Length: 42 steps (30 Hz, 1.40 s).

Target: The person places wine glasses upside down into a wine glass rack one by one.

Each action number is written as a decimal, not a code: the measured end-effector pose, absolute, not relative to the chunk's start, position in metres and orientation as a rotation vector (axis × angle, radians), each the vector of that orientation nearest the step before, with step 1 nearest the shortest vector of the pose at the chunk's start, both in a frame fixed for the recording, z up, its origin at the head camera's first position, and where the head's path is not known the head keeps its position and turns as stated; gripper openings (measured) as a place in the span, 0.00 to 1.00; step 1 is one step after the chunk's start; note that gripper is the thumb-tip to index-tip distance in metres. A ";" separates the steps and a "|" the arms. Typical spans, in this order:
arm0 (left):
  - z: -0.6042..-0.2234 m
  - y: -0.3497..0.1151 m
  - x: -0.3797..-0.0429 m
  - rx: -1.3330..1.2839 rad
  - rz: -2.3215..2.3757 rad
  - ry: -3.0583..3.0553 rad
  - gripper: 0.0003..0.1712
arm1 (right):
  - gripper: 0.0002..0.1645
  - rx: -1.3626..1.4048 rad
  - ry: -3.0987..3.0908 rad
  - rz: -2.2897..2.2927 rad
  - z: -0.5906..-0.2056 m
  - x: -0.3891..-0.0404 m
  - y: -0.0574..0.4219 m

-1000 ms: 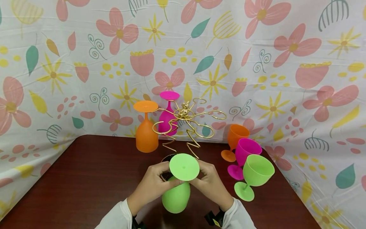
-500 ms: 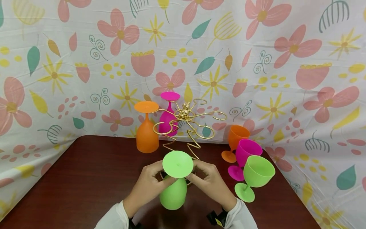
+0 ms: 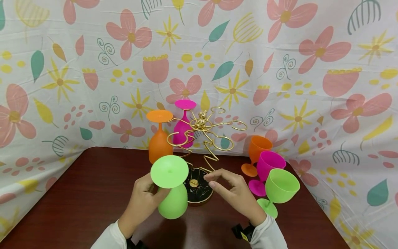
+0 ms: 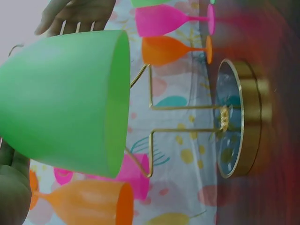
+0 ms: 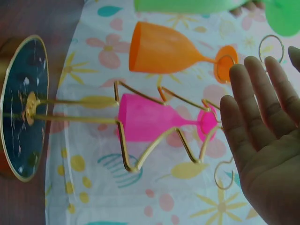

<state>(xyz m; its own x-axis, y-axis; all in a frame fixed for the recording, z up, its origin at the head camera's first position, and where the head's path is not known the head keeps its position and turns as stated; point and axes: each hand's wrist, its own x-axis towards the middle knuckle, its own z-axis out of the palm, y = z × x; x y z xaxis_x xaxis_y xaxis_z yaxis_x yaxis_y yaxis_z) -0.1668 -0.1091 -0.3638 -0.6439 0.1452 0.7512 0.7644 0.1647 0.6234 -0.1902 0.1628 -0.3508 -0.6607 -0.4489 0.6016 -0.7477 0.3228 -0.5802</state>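
My left hand [image 3: 140, 200] holds a light green goblet [image 3: 172, 204] upside down by its stem, foot uppermost, in front of the gold wire glass rack [image 3: 214, 132]. In the left wrist view the goblet's bowl [image 4: 65, 103] fills the near left, mouth toward the table. My right hand [image 3: 234, 193] is apart from the goblet, over the right side of the rack's black round base [image 3: 202, 193], its fingers extended in the right wrist view. An orange goblet [image 3: 160, 145] and a magenta goblet [image 3: 184, 133] hang inverted from the rack's left and back loops.
To the right, an orange goblet [image 3: 258, 147], a magenta goblet [image 3: 270, 164] and a green goblet [image 3: 282, 186] stand upright in a row on the dark wooden table [image 3: 93, 193]. Behind them hangs a flower-print cloth [image 3: 199, 52]. Wire loops stick out from the rack at several sides.
Both hands were at the inverted green goblet. The right hand has come off it and moved slightly right, while the left hand has carried it left, uncovering the rack's base.
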 end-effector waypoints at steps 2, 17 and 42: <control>-0.362 -0.114 -0.167 -0.863 -1.508 -1.856 0.21 | 0.16 1.068 -2.271 1.236 -0.350 -0.191 0.165; -0.325 -0.132 -0.184 -0.652 -1.701 -1.805 0.12 | 0.17 0.970 -2.324 1.109 -0.341 -0.196 0.183; -0.287 -0.108 -0.209 -0.552 -1.737 -2.080 0.17 | 0.41 0.640 -2.648 0.998 -0.339 -0.202 0.202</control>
<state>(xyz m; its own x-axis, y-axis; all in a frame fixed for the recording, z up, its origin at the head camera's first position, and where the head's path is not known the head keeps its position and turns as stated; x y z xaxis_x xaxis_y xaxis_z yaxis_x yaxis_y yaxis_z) -0.2086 -0.1076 -0.2871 -0.8532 0.0589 0.5183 0.5205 0.1617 0.8384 -0.2023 0.2018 -0.3391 -0.8754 -0.3148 0.3668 -0.4786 0.6710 -0.5663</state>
